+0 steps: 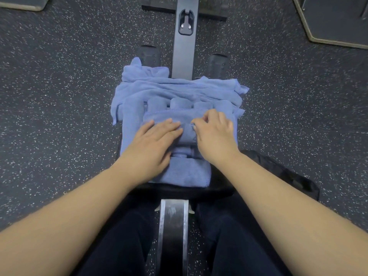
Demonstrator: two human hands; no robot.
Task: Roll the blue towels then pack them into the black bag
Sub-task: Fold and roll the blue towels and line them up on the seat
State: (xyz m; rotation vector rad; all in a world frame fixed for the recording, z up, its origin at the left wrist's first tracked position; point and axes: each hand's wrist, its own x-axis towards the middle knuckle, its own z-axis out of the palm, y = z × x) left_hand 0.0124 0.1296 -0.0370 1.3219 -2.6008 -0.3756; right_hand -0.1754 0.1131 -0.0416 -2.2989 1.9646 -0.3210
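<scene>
Worked on one blue towel (189,176), spread on the black seat pad (219,189) straight ahead, with its near end flat and a half-made roll (187,134) across the middle. Pressed down on the left part of that roll with the left hand (153,142), fingers straight and flat on the cloth, gripping nothing. Pinched a fold of the same towel with the right hand (216,132), thumb and curled fingertips closed on the fabric at the roll's edge.

Was probably in the middle of the rolling step, with packing not yet begun. Called for an even push from both sides, so as not to make a cone. Needed the pinched edge tucked in tight before any further turn, because such soft cloth loosens easily. Better also to hold the side hems in line and to smooth the flat end first.

Just behind, found a row of finished rolls (179,104), side by side and close against the towel in work; beyond them a loose heap of unrolled towels (179,84), hanging over the pad's far end. Risked pushing those rolls off the narrow pad with a careless shove.

Saw the black bag (278,172) on the speckled floor (59,96) just right of the seat, near the right forearm; could not tell whether it was open. Below the pad, noted a metal rail (173,226) between two legs in dark trousers.
</scene>
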